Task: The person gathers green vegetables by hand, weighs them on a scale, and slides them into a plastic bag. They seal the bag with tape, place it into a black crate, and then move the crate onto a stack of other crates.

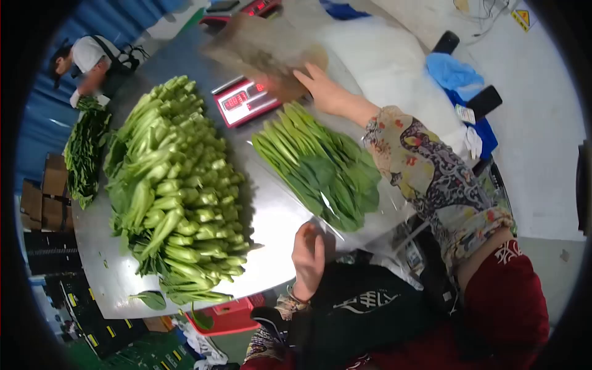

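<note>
My right hand (324, 89) reaches across the metal table with thumb and fingers at the edge of a flat tan thing (265, 55), smeared by motion, above the red digital scale (243, 102); I cannot tell its kind. Lit red digits show on the scale. Below that hand, a bunch of leafy greens (317, 163) lies on clear plastic film (385, 219), stalks toward the scale and leaves toward me. My left hand (308, 256) hovers at the near table edge beside the leaves, fingers loosely bent, thumb apart, nothing visible in it. To its left rises a big pile of green stalks (179, 191).
White plastic sheeting (376, 61) covers the far right. Blue cloth (456, 77) and black devices (484, 102) lie beyond it. Another person (92, 61) stands at the far left near more greens (86, 151). A red crate (228, 317) sits below the table edge; cartons (54, 176) stand left.
</note>
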`<state>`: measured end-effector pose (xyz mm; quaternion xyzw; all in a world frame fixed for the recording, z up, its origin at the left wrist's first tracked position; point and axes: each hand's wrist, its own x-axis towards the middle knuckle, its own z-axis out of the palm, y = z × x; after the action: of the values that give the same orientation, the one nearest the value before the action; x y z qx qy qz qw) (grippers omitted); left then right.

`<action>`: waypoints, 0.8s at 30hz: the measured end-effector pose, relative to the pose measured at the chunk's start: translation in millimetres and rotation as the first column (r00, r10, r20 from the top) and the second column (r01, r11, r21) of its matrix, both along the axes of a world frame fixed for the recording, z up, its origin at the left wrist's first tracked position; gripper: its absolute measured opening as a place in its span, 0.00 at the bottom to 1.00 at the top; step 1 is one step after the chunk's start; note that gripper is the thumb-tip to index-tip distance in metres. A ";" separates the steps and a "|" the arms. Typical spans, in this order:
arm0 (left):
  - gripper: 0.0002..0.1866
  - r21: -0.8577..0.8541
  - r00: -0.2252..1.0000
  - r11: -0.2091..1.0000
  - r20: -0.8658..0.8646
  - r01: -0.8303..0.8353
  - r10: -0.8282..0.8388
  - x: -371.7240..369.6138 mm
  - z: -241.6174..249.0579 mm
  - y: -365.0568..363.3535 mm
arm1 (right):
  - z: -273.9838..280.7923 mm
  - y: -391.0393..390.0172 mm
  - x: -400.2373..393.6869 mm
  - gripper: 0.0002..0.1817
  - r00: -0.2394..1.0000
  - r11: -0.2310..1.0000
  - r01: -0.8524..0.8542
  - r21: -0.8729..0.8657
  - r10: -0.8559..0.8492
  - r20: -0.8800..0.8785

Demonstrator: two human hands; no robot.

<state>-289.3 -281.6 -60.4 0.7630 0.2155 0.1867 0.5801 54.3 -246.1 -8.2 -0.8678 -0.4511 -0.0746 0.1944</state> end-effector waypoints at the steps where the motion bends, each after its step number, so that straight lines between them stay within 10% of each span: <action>1: 0.14 -0.398 0.997 0.916 -0.078 -0.044 0.014 -5.7 10.6 -14.1 | 2.1 -16.4 -12.3 0.27 0.993 0.994 -0.090 0.055 0.094 -0.077; 5: 0.17 -0.811 0.896 0.581 -0.202 0.074 -0.396 -8.7 5.8 -54.5 | 20.9 -94.4 -55.9 0.16 0.901 0.947 -0.289 0.139 0.319 -0.296; 15: 0.13 -0.893 0.917 0.447 -0.215 -0.046 -0.336 -31.1 15.0 -87.3 | 36.5 -270.0 -170.3 0.08 0.498 0.906 -0.388 0.170 0.361 -0.788; 24: 0.20 -0.851 0.930 0.521 -0.239 -0.063 -0.278 -37.4 37.2 -90.8 | 11.3 -275.6 -243.5 0.05 0.574 0.735 -0.669 0.109 0.605 -0.552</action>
<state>-326.7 -372.4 -23.2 0.4165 0.3287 -0.1155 0.8397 -189.3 -521.7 3.2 -0.6386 -0.6596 0.2798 0.2807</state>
